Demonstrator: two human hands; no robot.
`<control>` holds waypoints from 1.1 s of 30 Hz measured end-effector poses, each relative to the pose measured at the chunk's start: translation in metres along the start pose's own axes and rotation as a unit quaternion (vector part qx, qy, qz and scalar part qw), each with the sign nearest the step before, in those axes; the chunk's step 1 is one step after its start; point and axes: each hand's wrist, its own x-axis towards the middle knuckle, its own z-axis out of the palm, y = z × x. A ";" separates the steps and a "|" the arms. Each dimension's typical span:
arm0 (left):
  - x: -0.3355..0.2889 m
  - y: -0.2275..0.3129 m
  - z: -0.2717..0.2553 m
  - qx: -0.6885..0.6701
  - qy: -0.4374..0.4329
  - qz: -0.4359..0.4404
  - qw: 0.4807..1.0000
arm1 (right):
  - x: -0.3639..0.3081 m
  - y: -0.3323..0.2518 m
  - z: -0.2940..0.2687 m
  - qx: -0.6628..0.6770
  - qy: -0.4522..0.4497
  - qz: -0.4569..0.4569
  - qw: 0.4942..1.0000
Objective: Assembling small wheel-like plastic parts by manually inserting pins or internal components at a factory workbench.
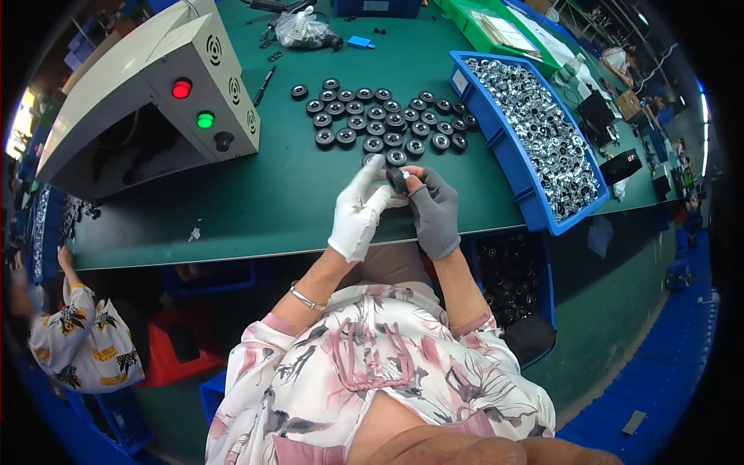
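Observation:
Both hands meet over the near part of the green table, just below a group of small black wheels (376,114) with metal centres. Between them is one black wheel (397,180), tipped on edge. My left hand (360,205), in a white glove, closes its fingers on the wheel's left side. My right hand (434,208), in a grey glove with bare fingertips, pinches it from the right. A shiny bit of metal shows at the right fingertips; I cannot tell whether it is a separate part or the wheel's centre.
A blue bin (508,163) full of shiny metal parts stands at right. At left is a beige machine (178,46) with red and green lights. A pen (264,85) and a plastic bag (302,29) lie farther back. Below the table, a crate (549,271) holds black parts. Another person (85,333) sits left.

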 end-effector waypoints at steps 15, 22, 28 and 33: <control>-0.011 0.017 -0.002 -0.076 0.031 -0.119 0.989 | -0.010 0.003 -0.005 -0.194 -0.020 -0.204 0.959; -0.014 0.008 -0.002 -0.111 0.028 -0.108 0.988 | -0.020 0.000 0.006 -0.287 0.043 -0.262 0.920; -0.013 0.016 -0.001 -0.177 0.033 -0.165 0.970 | -0.021 -0.012 0.008 -0.272 0.076 -0.240 0.929; -0.011 0.014 -0.006 -0.236 0.068 -0.228 0.942 | -0.023 -0.018 -0.002 -0.049 0.064 -0.090 0.993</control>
